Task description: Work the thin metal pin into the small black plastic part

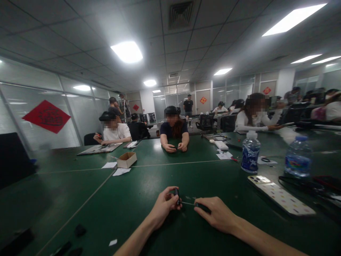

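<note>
My left hand [163, 206] rests on the green table [128, 199], its fingers pinched round a small black part [176, 195]. My right hand [215, 213] lies just to the right, fingers closed on a thin tool [198, 205] whose slim metal shaft [188, 203] reaches toward the black part. The tool's tip meets the part near my left thumb. Both forearms come in from the bottom edge.
A phone in a dotted case [279, 195] lies to the right, with two water bottles [250, 152] [297, 156] and dark cables [306, 183] behind it. A small cardboard box [127, 159] and paper slips sit mid-table. Several people sit at the far side. Small black bits [80, 230] lie near left.
</note>
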Motion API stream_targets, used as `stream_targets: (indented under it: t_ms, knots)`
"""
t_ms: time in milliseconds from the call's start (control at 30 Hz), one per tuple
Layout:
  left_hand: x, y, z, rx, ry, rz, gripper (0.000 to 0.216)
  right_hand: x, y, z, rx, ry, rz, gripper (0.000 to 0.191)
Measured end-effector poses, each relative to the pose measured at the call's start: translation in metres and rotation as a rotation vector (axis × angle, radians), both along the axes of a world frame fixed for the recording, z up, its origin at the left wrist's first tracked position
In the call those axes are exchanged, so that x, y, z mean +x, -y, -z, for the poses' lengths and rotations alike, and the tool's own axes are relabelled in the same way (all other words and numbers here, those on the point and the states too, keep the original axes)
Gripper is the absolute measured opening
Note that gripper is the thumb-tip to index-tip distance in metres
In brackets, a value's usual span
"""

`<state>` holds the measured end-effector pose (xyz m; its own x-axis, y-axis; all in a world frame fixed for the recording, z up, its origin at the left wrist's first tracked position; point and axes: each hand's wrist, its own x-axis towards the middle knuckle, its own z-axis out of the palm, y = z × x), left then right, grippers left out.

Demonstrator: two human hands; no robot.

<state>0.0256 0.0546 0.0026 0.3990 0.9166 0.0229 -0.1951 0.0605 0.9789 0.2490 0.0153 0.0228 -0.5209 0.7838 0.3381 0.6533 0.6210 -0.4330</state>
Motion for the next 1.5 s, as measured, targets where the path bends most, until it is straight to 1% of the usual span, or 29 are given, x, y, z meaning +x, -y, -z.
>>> stream_targets:
  t_ms: [133,300,567,700,833,1000,1100,1233,1367,1500]
  knots:
    - [0.0,0.001,-0.002,0.013,-0.013,0.011,0.047,0.0,-0.002,0.003,0.017,0.015,0.014,0.027]
    - [0.0,0.001,-0.001,0.032,-0.055,0.004,0.049,0.0,-0.001,0.001,-0.015,0.018,0.019,0.026]
    - [0.001,-0.001,0.001,0.037,-0.039,0.013,0.05,0.0,-0.001,0.001,0.004,0.014,0.015,0.025]
    - [0.002,0.0,-0.001,0.031,-0.037,0.011,0.049,0.0,-0.002,0.004,0.02,0.022,0.03,0.026]
    - [0.003,0.003,-0.005,0.05,-0.103,0.031,0.048,0.001,-0.003,0.006,0.051,0.016,0.074,0.028]
    - [0.004,0.005,-0.007,0.065,-0.141,0.07,0.046,0.003,-0.006,0.008,0.037,-0.014,0.089,0.029]
    - [0.003,0.004,-0.006,0.033,-0.105,0.049,0.046,0.003,-0.007,0.011,0.052,-0.024,0.089,0.03]
    - [0.003,0.001,-0.001,-0.038,0.009,-0.006,0.046,0.004,-0.008,0.015,0.085,-0.023,0.08,0.03]
    - [0.002,-0.003,0.003,-0.062,0.086,-0.012,0.045,0.004,-0.008,0.016,0.084,-0.008,0.03,0.028]
    - [0.002,-0.004,0.003,-0.076,0.101,-0.003,0.044,0.004,-0.008,0.016,0.082,-0.004,0.008,0.028]
